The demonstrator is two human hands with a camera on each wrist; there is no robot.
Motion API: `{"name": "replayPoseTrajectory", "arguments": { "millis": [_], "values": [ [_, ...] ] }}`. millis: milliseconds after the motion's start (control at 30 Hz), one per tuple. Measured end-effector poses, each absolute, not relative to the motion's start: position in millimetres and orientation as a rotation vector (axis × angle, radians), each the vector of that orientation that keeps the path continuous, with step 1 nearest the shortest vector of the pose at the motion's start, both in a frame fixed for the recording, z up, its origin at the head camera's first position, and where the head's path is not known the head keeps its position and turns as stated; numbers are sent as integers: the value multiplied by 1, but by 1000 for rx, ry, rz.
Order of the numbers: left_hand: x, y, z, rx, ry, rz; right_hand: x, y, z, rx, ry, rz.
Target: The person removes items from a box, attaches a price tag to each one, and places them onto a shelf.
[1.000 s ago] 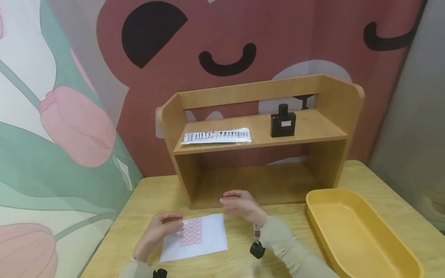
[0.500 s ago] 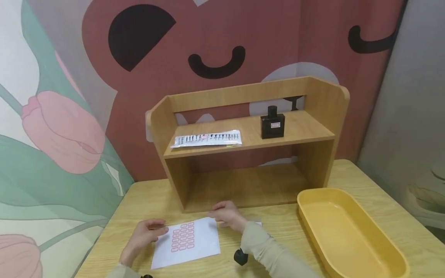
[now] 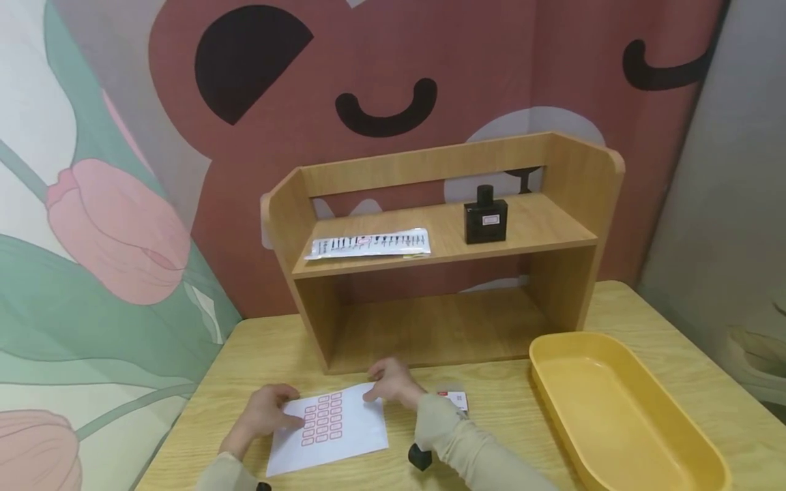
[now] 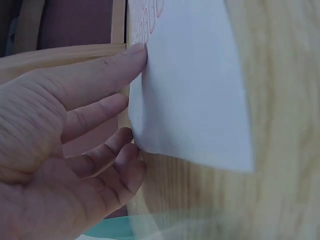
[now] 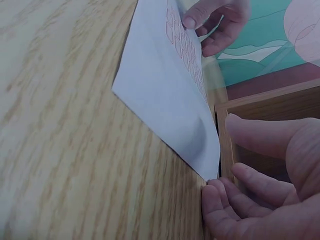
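A white sheet of red-outlined labels [image 3: 362,426] lies on the table in front of the shelf. My left hand [image 3: 260,412] holds its left edge, thumb [image 4: 135,55] on top and fingertips at the edge, where the paper [image 4: 195,90] bends up. At the far right corner is my right hand [image 3: 396,383]. The right wrist view shows its lower fingertips [image 5: 212,192] right at the corner of the sheet [image 5: 155,100], while the thumb [image 5: 245,130] stands apart from the paper.
A wooden shelf [image 3: 442,334] stands at the back, with a labelled black bottle [image 3: 486,221] and a flat white packet [image 3: 371,244] on its upper board. To the right is a yellow tray [image 3: 620,416]. A small white-and-red box [image 3: 456,399] is partly hidden by my right sleeve.
My right hand has come down and left from above the table to the sheet's far right corner. The left thumb has moved further onto the sheet. The head view has shifted slightly.
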State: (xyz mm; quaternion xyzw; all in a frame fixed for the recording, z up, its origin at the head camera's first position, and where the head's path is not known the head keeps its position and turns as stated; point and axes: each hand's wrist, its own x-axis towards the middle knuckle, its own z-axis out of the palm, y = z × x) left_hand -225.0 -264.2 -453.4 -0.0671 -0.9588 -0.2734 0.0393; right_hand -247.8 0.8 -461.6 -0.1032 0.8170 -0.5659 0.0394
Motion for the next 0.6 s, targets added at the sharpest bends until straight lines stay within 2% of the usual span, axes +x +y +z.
{"name": "replayPoseTrajectory", "arguments": {
  "millis": [400, 600],
  "values": [
    [-225, -256, -445, -305, -3048, -605, -249, 0, -462, -338, 2557, -1644],
    [-228, -258, -446, -276, -3116, -680, -250, -1, -462, -332, 2560, -1620]
  ]
}}
